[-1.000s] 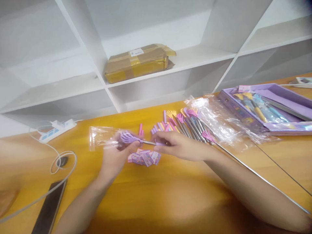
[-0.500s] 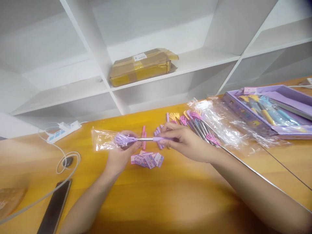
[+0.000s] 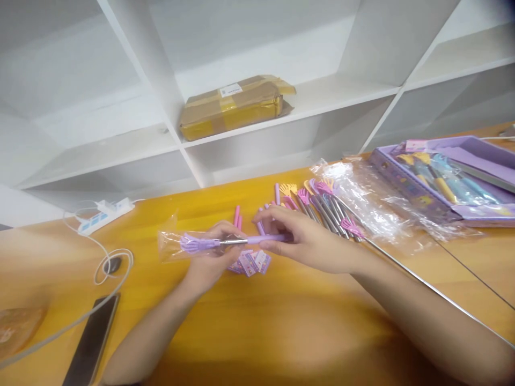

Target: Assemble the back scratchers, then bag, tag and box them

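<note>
A purple back scratcher [image 3: 199, 244] with a hand-shaped head, metal rod and purple handle lies level between my hands. A clear plastic bag [image 3: 169, 245] surrounds its head. My left hand [image 3: 215, 257] is closed on the metal rod near the head. With thumb and fingers, my right hand [image 3: 293, 236] grips the purple handle at the other end. Small printed cards [image 3: 251, 262] lie on the table just below. Behind the hands are pink tubes [image 3: 237, 216] and purple tubes [image 3: 277, 193], partly covered by my right hand.
Several back scratchers [image 3: 325, 209] and clear bags [image 3: 362, 209] lie right of centre. A purple box [image 3: 422, 201] holds more at the right. On the left are a power strip [image 3: 105, 217], cable and phone [image 3: 92, 340]. A taped parcel [image 3: 233, 110] sits on the shelf.
My left hand has moved from around the scratcher's head onto the rod. The scratcher has shifted slightly left and down, its bagged head now uncovered by fingers.
</note>
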Available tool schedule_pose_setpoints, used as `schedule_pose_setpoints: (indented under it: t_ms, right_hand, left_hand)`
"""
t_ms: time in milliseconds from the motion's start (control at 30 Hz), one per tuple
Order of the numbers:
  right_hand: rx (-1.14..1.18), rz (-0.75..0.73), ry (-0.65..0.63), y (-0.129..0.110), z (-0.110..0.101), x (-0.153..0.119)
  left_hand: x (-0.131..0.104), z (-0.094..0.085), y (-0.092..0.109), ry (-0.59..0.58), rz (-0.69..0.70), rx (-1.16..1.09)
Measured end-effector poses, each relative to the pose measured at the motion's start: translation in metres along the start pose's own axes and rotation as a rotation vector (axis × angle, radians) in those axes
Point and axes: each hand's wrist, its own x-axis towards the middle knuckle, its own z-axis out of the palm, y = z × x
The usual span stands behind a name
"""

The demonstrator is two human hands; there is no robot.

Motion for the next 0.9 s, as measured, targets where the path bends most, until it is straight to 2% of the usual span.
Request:
schedule_pose_setpoints:
  t_ms: [267,433,500,600,733,900]
  right_hand:
    - [-0.004,0.079,0.054,-0.011,0.024,-0.011]
    - [-0.045,0.016,0.209,-0.012,0.048,-0.012]
    - [-0.077,-0.013,0.231,-0.011,0.052,-0.012]
    - [-0.075,-0.018,0.188,-0.011,0.045,-0.014]
    - [-0.107,-0.082,0.098,-0.017,0.020,-0.018]
    - [-0.220,-0.204,0.026,-0.023,0.001,-0.020]
  left_hand:
    - [-0.001,0.006,-0.001,-0.058,-0.108,0.037]
    - [-0.003,0.019,-0.007,-0.114,-0.244,-0.070]
    - [-0.004,0.023,-0.008,-0.135,-0.310,-0.133]
    - [-0.003,0.026,-0.007,-0.105,-0.365,-0.277]
    - [-0.002,0.026,-0.005,-0.030,-0.403,-0.475]
    - [-0.002,0.026,-0.006,-0.047,-0.473,-0.624]
